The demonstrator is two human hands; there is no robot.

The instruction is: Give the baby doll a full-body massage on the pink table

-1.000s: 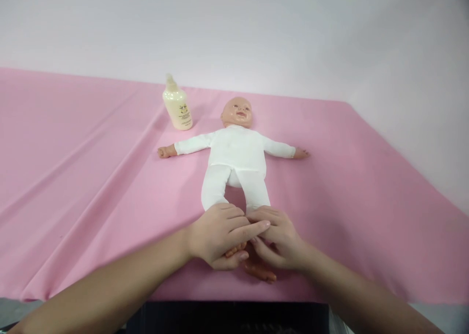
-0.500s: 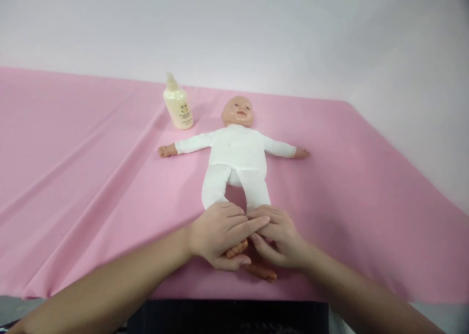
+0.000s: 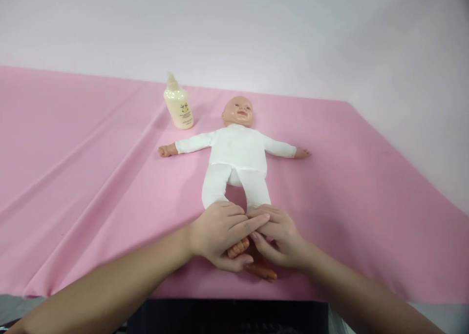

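Note:
A baby doll (image 3: 238, 148) with a white cloth body lies on its back, arms spread, its legs pointing toward me. My left hand (image 3: 223, 234) is wrapped round the lower part of the doll's left-side leg as I see it; the toes of that foot (image 3: 238, 247) show between my thumb and fingers. My right hand (image 3: 276, 234) lies against my left fingers, its own fingers curled over the doll's lower legs. Exactly which part it grips is hidden. The doll's other foot (image 3: 262, 271) pokes out below my hands, near the front edge.
A pale yellow pump bottle (image 3: 179, 108) stands left of the doll's head. Pink cloth (image 3: 110, 187) with long creases on the left covers the table. Behind it rises a white wall (image 3: 234, 36). Something dark (image 3: 234, 317) is below the front edge.
Almost nothing differs. My left thumb and the foot in that hand have shifted very slightly to the right.

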